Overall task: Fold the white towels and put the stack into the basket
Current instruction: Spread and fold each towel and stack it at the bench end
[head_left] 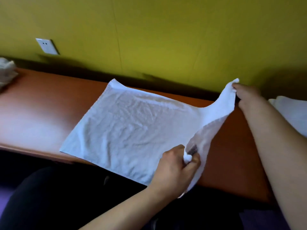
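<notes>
Lying mostly flat on the reddish-brown desk (41, 103), the white towel (126, 127) has its right-hand edge raised off the surface by both hands. The left hand (176, 168) is closed on the near right corner, with a small wad of cloth bunched between thumb and fingers; the right hand (244, 95) is pinched shut on the far right corner, close to the green wall (166, 39). Between the two grips the cloth sags in a soft curve and looks thin enough to let light through near the left hand, so I judge it light, limp and without stiffness: it will droop wherever it is unsupported and will wrinkle rather than hold a crease unaided. Terry of this kind should not be slippery, so a light pinch ought to serve. The corners look the best places to hold, since taking both keeps the edge taut enough to carry across to the left edge squarely. More white cloth (292, 113) lies at the desk's right end and a crumpled pile (6, 72) at the far left; I see no basket in view.
</notes>
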